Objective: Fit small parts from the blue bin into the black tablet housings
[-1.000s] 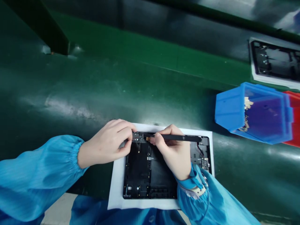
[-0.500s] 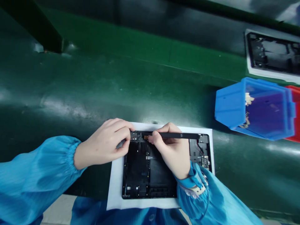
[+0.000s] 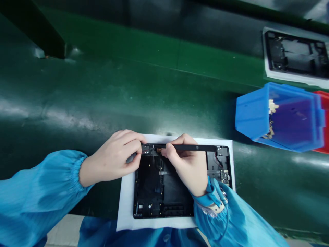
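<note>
A black tablet shell (image 3: 154, 192) lies open on a white foam pad (image 3: 127, 206) at the near edge of a green conveyor belt (image 3: 128, 99). My left hand (image 3: 115, 159) pinches the shell's top-left corner with curled fingers, and a grey sliver shows under its thumb. My right hand (image 3: 189, 168) grips a thin black stick tool (image 3: 195, 148) like a pen. The tool lies along the shell's top edge and its tip points left at a small part near the corner. Both arms wear blue sleeves.
A blue parts bin (image 3: 280, 116) with small pale parts lies tilted at the right, a red bin (image 3: 324, 120) behind it. Another black shell on a white pad (image 3: 295, 56) sits at the far right of the belt. A dark post (image 3: 38, 31) stands top left.
The view has drifted slightly. My right hand's tool tip has slid a little left along the shell's top edge. My left hand stays at the corner.
</note>
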The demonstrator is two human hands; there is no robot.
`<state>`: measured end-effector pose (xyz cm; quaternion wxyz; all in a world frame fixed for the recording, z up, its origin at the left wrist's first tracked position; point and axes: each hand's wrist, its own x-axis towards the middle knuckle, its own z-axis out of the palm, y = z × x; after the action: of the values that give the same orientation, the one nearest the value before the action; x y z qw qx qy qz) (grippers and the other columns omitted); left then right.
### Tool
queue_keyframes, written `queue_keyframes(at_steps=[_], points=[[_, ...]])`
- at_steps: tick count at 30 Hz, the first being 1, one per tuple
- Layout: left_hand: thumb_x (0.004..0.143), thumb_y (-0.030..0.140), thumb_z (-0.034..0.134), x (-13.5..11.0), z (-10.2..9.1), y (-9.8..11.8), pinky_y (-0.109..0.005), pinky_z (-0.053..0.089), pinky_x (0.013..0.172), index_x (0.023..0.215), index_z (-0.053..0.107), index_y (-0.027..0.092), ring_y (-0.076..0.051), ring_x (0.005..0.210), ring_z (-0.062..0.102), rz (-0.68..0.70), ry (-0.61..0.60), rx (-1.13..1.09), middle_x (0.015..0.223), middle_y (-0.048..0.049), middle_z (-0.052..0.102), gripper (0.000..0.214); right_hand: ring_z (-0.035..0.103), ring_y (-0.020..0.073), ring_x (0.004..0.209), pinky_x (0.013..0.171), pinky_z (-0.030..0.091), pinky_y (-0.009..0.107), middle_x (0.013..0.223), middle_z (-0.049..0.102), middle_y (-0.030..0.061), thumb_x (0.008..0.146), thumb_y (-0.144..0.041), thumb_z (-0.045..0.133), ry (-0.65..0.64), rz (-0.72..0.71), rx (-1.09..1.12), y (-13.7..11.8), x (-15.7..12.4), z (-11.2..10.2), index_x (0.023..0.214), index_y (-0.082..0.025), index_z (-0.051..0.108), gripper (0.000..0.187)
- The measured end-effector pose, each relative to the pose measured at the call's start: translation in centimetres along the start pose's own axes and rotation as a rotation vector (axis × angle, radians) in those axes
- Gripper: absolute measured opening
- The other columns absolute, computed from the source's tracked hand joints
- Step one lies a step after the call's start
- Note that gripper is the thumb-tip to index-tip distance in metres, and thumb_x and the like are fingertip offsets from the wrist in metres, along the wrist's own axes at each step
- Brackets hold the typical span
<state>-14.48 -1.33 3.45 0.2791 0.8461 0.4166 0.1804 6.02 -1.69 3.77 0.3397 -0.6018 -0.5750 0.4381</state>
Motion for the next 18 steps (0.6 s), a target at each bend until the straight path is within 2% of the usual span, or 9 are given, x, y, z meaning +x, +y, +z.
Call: queue_keyframes(at_steps=[12,16,18], points=[[0.079,0.009,0.049,-0.04,0.06,-0.01,-0.034,0.040,0.083,0.076,0.048,0.018,-0.018,0.095,0.054,0.005,-0.011,0.003,0.105,-0.0042,0.060,0.009,0.057,0.0116,0.052,0.049,0.044,0.023,0.058,0.058,-0.0028,0.078,-0.019,0.060,-0.007,-0.020,-0.014,0.05,-0.16,-0.02,0.066,-0.020,0.052,0.014],[0.080,0.018,0.055,-0.05,0.10,-0.05,-0.035,0.040,0.084,0.080,0.050,0.018,-0.020,0.097,0.054,0.019,-0.026,0.037,0.106,-0.0048,0.059,0.005,0.058,0.0117,0.053,0.050,0.045,0.023,0.059,0.059,-0.0026,0.079,-0.020,0.060,-0.017,-0.033,-0.034,0.27,-0.13,0.00,0.068,-0.019,0.053,0.013],[0.080,0.024,0.058,-0.04,0.13,-0.08,-0.037,0.041,0.084,0.085,0.052,0.018,-0.022,0.098,0.053,0.029,-0.039,0.063,0.106,-0.0052,0.059,0.010,0.058,0.0116,0.054,0.052,0.046,0.023,0.061,0.059,-0.0026,0.080,-0.020,0.060,-0.024,-0.034,-0.038,0.33,-0.10,0.01,0.069,-0.019,0.053,0.012]])
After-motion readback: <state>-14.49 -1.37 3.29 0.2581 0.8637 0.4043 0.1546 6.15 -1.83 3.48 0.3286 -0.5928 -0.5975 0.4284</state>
